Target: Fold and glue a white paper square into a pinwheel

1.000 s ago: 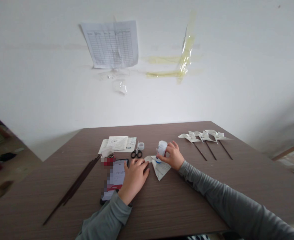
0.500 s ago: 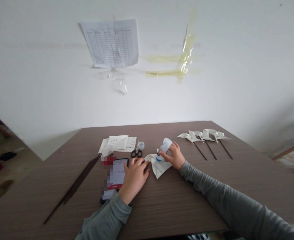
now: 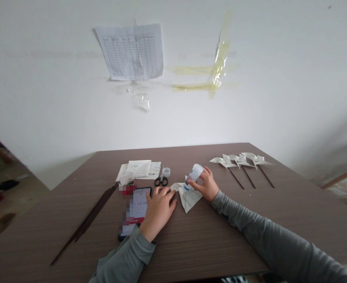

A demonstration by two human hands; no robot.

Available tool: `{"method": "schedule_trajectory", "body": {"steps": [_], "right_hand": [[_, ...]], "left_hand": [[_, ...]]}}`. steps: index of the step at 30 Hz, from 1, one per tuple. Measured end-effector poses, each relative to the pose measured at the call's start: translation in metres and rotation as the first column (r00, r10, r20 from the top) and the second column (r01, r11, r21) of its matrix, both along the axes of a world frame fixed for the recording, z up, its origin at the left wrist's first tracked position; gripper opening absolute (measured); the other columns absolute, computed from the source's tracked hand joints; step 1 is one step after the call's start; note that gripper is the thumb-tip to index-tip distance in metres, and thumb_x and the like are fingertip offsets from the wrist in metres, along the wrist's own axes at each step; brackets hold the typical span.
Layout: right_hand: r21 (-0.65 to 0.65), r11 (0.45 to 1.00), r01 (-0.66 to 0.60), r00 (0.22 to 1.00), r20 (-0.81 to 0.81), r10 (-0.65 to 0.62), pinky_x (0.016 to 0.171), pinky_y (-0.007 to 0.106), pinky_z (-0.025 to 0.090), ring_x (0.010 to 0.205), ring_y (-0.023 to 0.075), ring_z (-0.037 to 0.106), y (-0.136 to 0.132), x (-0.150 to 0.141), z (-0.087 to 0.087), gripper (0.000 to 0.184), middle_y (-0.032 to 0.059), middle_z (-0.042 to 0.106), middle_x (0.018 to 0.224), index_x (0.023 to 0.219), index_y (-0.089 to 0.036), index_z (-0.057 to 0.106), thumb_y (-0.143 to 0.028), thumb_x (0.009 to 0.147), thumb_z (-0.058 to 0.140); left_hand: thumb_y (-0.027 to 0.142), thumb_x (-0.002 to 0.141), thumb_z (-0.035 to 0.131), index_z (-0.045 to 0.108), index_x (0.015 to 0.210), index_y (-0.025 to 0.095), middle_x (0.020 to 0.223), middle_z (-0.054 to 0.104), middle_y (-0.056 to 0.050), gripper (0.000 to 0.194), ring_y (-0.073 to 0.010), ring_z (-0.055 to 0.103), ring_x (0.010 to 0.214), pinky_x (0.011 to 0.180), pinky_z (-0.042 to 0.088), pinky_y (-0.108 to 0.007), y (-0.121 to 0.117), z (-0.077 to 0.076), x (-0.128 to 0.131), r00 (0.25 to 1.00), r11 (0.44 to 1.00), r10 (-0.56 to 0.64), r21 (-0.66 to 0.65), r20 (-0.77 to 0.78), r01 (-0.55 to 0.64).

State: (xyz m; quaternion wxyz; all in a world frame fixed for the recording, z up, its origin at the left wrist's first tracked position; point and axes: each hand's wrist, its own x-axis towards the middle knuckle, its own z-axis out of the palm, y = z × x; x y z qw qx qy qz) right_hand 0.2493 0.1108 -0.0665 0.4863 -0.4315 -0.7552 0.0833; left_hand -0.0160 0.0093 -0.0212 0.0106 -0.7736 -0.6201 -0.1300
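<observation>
My right hand (image 3: 206, 184) grips a white glue stick (image 3: 195, 174) with a blue band, its lower end tilted down toward a folded sheet of printed paper (image 3: 188, 199). My left hand (image 3: 158, 209) lies spread on the table, its fingertips next to or on the sheet's left corner. That hand also covers the lower right edge of a smartphone (image 3: 136, 208), whose lit screen shows a time. Whether the glue stick's tip touches the paper is hidden by my fingers.
Small scissors (image 3: 160, 181) and a round white cap (image 3: 166, 171) lie beyond my hands, near printed papers (image 3: 138, 169). Several dark sticks (image 3: 85, 224) lie at left. Several paper pinwheels on sticks (image 3: 241, 162) lie at right.
The glue stick has tilted from nearly upright to leaning right, and my right hand has shifted slightly right. My left hand has stayed in place.
</observation>
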Motion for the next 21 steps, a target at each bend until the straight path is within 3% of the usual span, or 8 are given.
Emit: {"method": "schedule_trajectory", "body": {"steps": [7,10,14,18,21], "right_hand": [[-0.001,0.999,-0.050,0.998,0.040,0.050,0.151,0.088,0.044,0.117,0.0401,0.088,-0.004,-0.004,-0.002,0.044,0.0071,0.091,0.098,0.081,-0.032,0.079,-0.061,0.102,0.105],[-0.025,0.999,-0.039,0.996,-0.080,0.037,0.144,0.086,0.056,0.116,0.0427,0.091,-0.005,-0.001,0.003,0.039,0.0096,0.096,0.105,0.089,-0.033,0.088,-0.067,0.103,0.101],[-0.071,0.994,-0.080,0.950,-0.307,0.054,0.115,0.066,0.078,0.110,0.0426,0.096,-0.007,0.007,0.013,0.047,0.0130,0.100,0.110,0.105,-0.031,0.097,-0.078,0.107,0.093],[-0.108,0.989,-0.102,0.911,-0.409,0.049,0.108,0.063,0.081,0.113,0.0451,0.098,-0.008,0.012,0.020,0.060,0.0166,0.101,0.116,0.112,-0.029,0.099,-0.088,0.101,0.094],[-0.110,0.985,-0.136,0.908,-0.412,0.079,0.110,0.062,0.081,0.117,0.0445,0.097,-0.007,0.016,0.022,0.061,0.0169,0.101,0.124,0.121,-0.029,0.100,-0.084,0.096,0.100]], "left_hand": [[0.024,0.119,0.078,0.097,0.156,0.041,0.167,0.091,-0.010,0.045,-0.0487,0.075,0.162,0.144,0.055,-0.088,0.000,-0.001,0.001,1.000,1.000,0.002,0.011,0.001,-0.002],[0.024,0.117,0.080,0.097,0.155,0.040,0.166,0.091,-0.011,0.044,-0.0493,0.075,0.161,0.142,0.055,-0.089,0.001,0.000,0.000,1.000,1.000,0.002,0.010,0.009,-0.002],[0.025,0.117,0.081,0.098,0.153,0.040,0.164,0.092,-0.012,0.043,-0.0495,0.074,0.160,0.142,0.055,-0.089,0.001,-0.001,-0.002,1.000,1.000,0.000,0.001,0.022,0.000],[0.023,0.116,0.081,0.098,0.153,0.042,0.163,0.093,-0.010,0.044,-0.0472,0.075,0.161,0.144,0.056,-0.086,0.001,-0.001,-0.003,1.000,1.000,-0.001,0.011,0.024,0.000],[0.023,0.117,0.081,0.098,0.153,0.041,0.164,0.093,-0.009,0.044,-0.0475,0.075,0.163,0.145,0.054,-0.087,0.000,0.001,-0.003,1.000,1.000,0.003,0.008,0.029,-0.004]]}}
